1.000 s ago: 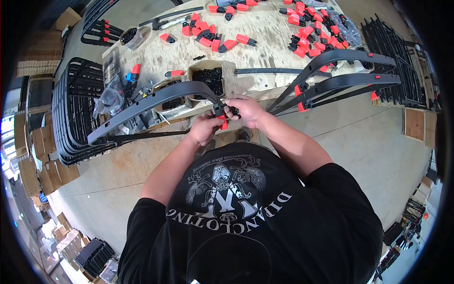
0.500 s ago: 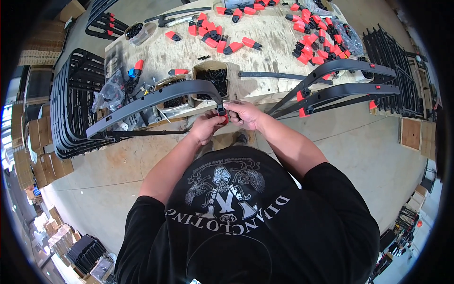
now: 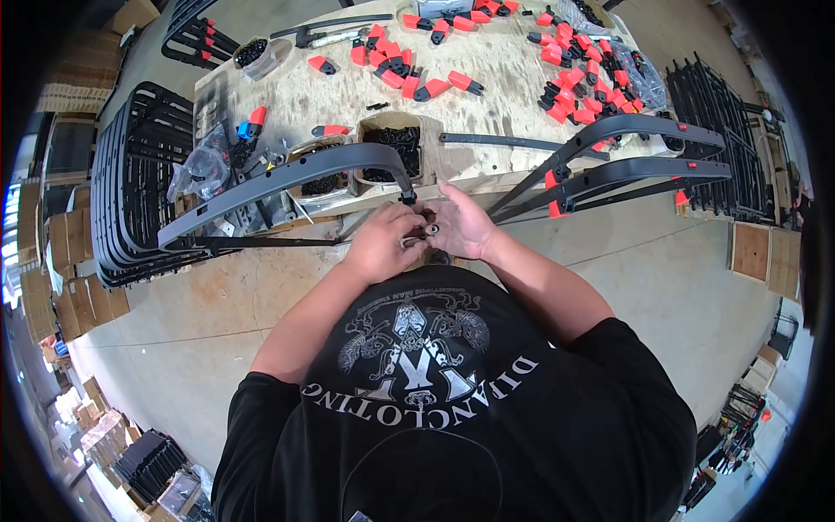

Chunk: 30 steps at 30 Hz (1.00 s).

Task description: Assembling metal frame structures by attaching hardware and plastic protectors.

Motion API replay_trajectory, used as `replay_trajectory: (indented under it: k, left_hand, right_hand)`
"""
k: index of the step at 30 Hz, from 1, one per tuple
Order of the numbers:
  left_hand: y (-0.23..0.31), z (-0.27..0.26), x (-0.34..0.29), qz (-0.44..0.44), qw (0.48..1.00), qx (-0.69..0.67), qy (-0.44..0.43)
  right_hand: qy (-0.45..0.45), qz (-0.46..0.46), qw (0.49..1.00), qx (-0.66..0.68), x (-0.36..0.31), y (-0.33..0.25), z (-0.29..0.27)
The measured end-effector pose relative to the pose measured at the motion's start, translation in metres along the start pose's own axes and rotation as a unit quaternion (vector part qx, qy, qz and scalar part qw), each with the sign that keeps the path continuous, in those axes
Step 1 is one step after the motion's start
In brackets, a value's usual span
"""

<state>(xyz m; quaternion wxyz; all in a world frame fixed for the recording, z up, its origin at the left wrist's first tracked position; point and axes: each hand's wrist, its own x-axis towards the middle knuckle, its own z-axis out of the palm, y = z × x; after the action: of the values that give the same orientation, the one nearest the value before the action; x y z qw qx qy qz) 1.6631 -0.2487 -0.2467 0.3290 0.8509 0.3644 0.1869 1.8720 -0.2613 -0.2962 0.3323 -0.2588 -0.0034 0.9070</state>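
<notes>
My left hand (image 3: 383,241) is closed, its fingertips pinched at the palm of my right hand (image 3: 464,224). A small dark round piece (image 3: 432,230) shows between the two hands, too small to name. My right hand is turned palm up with the thumb stretched out; its other fingers are partly hidden. Just beyond the hands, the bent end of a curved black bar (image 3: 287,172) points down, with neither hand visibly gripping it. A thin black rod (image 3: 270,244) runs below that bar toward my left hand.
A wooden table (image 3: 487,113) carries many red-and-black end pieces (image 3: 391,70). Small black parts fill an open box (image 3: 391,143) and a tub (image 3: 252,56). Two curved black frames (image 3: 644,165) lean at its right edge. Black frames (image 3: 143,183) stand stacked at left, others (image 3: 718,130) at right.
Both hands have come off the bar's bent end and moved slightly toward me. My right hand has turned palm up. The red piece seen at the bar's end is now out of sight.
</notes>
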Motion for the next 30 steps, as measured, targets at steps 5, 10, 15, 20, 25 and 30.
replay_trajectory:
  k: [5, 10, 15, 20, 25, 30]
  left_hand:
    - [-0.001, 0.002, -0.004, 0.011, 0.998, 0.051, -0.031]
    - [0.001, 0.004, -0.007, 0.019, 0.998, 0.039, -0.054]
    - [0.002, 0.006, -0.007, -0.023, 0.999, 0.018, -0.027]
    - [-0.015, 0.019, -0.017, -0.181, 0.961, -0.205, 0.035]
    - [-0.015, 0.019, -0.017, -0.213, 0.919, -0.327, 0.054]
    - [-0.026, 0.027, -0.023, -0.187, 0.925, -0.327, 0.056]
  right_hand:
    - [0.015, -0.014, 1.000, -0.003, -0.001, 0.003, 0.005]
    - [0.023, -0.021, 0.999, -0.018, -0.004, 0.007, 0.007]
    - [0.066, -0.040, 0.995, -0.056, -0.008, 0.006, 0.010]
    - [0.092, -0.030, 0.984, -0.152, -0.009, 0.009, 0.004]
    - [0.056, 0.004, 0.987, -0.150, -0.012, 0.007, 0.005]
    - [0.044, 0.012, 0.993, -0.111, -0.008, 0.009, 0.002]
